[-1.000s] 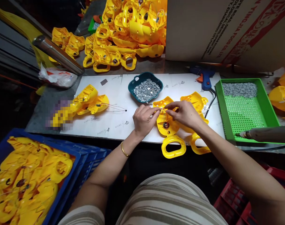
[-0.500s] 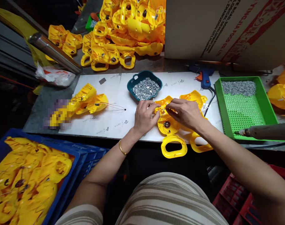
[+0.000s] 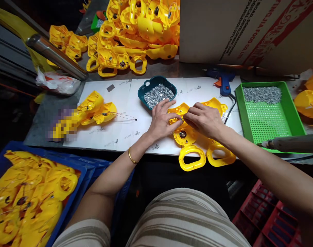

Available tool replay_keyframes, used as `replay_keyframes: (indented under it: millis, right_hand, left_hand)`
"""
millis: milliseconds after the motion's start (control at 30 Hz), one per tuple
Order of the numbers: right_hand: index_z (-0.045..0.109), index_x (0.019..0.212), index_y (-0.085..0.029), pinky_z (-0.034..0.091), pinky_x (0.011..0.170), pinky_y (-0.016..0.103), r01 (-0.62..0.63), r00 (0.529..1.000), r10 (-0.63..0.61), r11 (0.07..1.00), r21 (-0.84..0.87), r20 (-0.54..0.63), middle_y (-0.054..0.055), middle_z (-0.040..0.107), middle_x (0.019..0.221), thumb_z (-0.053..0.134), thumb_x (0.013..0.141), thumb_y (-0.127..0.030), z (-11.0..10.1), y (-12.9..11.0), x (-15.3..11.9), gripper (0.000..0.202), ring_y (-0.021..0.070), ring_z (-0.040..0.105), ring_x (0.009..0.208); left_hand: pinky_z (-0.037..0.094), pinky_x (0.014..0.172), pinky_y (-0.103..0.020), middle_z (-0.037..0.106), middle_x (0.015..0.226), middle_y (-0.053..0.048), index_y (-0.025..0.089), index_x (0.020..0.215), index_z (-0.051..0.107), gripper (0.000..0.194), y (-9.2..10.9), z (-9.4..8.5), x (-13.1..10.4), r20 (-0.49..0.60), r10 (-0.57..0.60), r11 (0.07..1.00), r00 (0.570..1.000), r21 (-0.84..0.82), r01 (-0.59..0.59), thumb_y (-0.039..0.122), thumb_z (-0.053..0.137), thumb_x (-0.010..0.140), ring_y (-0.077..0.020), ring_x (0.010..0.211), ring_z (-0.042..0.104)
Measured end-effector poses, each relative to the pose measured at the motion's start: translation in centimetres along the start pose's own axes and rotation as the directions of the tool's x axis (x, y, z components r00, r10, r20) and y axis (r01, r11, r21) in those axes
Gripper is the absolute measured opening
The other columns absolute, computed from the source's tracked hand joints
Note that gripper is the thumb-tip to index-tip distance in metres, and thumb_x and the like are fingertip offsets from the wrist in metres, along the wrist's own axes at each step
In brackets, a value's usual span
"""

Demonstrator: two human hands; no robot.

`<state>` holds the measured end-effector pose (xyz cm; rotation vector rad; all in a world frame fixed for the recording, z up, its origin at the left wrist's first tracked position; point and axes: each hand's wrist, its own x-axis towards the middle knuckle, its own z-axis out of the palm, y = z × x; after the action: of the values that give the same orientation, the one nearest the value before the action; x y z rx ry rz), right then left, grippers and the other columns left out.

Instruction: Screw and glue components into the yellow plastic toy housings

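My left hand (image 3: 161, 120) has its thumb and index finger pinched at a thin small thing, too small to name, with the other fingers spread. Right beside it, my right hand (image 3: 204, 119) is closed in a pinch at the same spot. Both are over an open yellow plastic shell half (image 3: 188, 140) with a round speaker (image 3: 182, 134) in it and a loop handle toward me. A second yellow shell half (image 3: 215, 103) lies to its right, partly hidden by my right hand. Just behind my left hand is a dark teal bowl (image 3: 143, 95) of small metal parts.
A green tray (image 3: 298, 120) of screws stands right, a screwdriver tip (image 3: 268, 144) over its front edge. Behind lie a blue glue gun (image 3: 225, 84), a cardboard box (image 3: 208, 34) and piled yellow shells (image 3: 151, 31). Another wired shell (image 3: 105, 115) lies left. A blue crate (image 3: 80, 175) holds more.
My left hand's outer fingers have spread and lifted toward the bowl while its thumb and index finger stay pinched. My right hand has shifted slightly; the right-hand loop handle shows more fully.
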<state>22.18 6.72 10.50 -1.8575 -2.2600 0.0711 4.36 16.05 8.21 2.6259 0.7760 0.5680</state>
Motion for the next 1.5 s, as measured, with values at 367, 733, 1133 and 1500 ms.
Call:
replay_keyframes:
  millis: [367,733,1133,1500]
  right_hand:
    - [0.07,0.081,-0.018,0.035,0.062,0.029,-0.395,0.915,0.319,0.832,0.39,0.248,0.005,0.072,0.081,0.053,0.082,-0.028,-0.7,-0.6,1.4,0.02,0.0158,0.058,0.069]
    - [0.067,0.107,-0.019,0.021,0.051,0.028,-0.266,0.948,0.259,0.964,0.014,0.183,0.011,0.061,0.102,0.039,0.091,-0.03,-0.9,-1.6,0.5,0.034,0.0203,0.056,0.081]
    - [0.067,0.105,-0.015,0.031,0.058,0.028,-0.282,0.935,0.246,0.953,0.114,0.256,0.01,0.06,0.098,0.043,0.093,-0.028,-0.8,-1.6,-2.8,0.031,0.0177,0.056,0.079]
    - [0.059,0.119,-0.019,0.028,0.054,0.027,-0.23,0.945,0.207,0.971,0.065,0.254,0.01,0.059,0.117,0.045,0.093,-0.029,-0.8,-1.9,-3.8,0.031,0.0208,0.06,0.091]
  left_hand:
    - [0.028,0.106,-0.051,0.058,0.134,-0.003,0.029,0.093,0.074,0.021,-0.3,1.1,-1.0,-0.148,0.033,0.999,0.988,0.047,-0.026,0.043,0.074,0.077,-0.0277,0.13,0.04]
    - [0.016,0.109,-0.056,0.075,0.092,0.001,0.029,0.095,0.073,0.013,0.1,1.2,-1.6,-0.177,0.104,0.994,0.979,0.049,-0.097,0.034,0.063,0.089,-0.0234,0.109,0.058]
    - [0.023,0.106,-0.052,0.073,0.082,0.0,0.026,0.099,0.072,0.014,1.8,1.1,-1.4,-0.021,0.2,0.978,0.98,0.068,-0.198,0.027,0.061,0.09,-0.0223,0.101,0.057]
    - [0.029,0.09,-0.045,0.07,0.095,-0.002,0.031,0.099,0.073,0.016,2.1,-0.8,-0.9,-0.008,0.142,0.98,0.99,0.14,-0.139,0.037,0.065,0.087,-0.0231,0.099,0.051]
